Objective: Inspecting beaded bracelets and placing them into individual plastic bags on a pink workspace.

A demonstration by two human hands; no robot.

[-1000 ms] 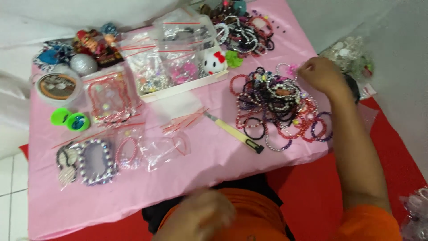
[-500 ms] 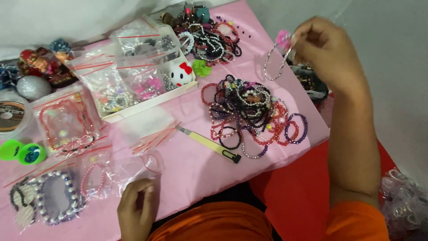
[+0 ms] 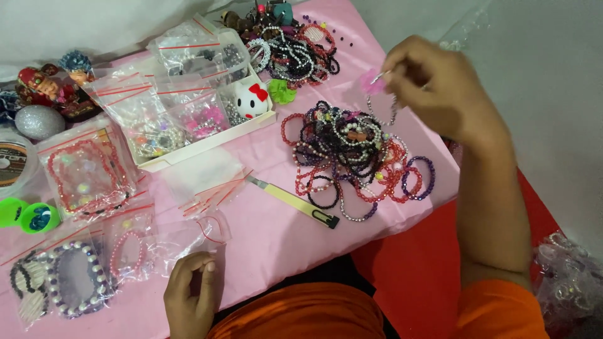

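Right hand [image 3: 440, 88] pinches a bracelet [image 3: 383, 100] above bagged beads [image 3: 182, 107].

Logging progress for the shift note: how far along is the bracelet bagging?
Done: several beaded bracelets sealed in clear zip bags on the pink tablecloth. In hand: right hand pinches a silvery bead bracelet with a pink flower charm; left hand touches an empty clear bag. Left: the large loose pile of bead bracelets.

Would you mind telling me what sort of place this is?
Likely a home craft table for beaded jewellery: a heap of bead bracelets on a pink table cover, zip bags of beads, and bagged finished bracelets.
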